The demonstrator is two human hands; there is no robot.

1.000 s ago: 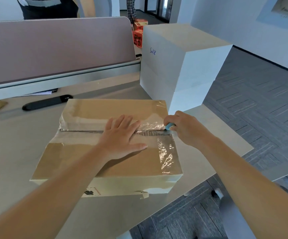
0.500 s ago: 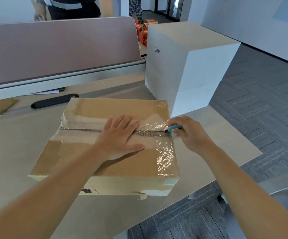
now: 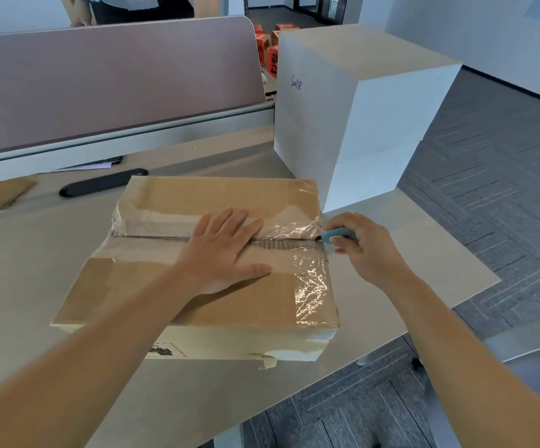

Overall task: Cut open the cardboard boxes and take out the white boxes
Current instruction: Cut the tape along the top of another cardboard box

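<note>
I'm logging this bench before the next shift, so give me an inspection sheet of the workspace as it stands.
Surface: pale grey desk, bare at left.
Job's things: brown taped cardboard box lying flat; tall stack of white boxes behind it, marked in blue ink.
Clutter: black oblong bar, cardboard scrap, papers.
Hands: left hand pressed flat on the box top; right hand grips a light blue box cutter at the seam's right end.
Cables: nothing seen.
Surroundings: mauve desk divider, orange cartons, grey carpet, a person behind.
</note>
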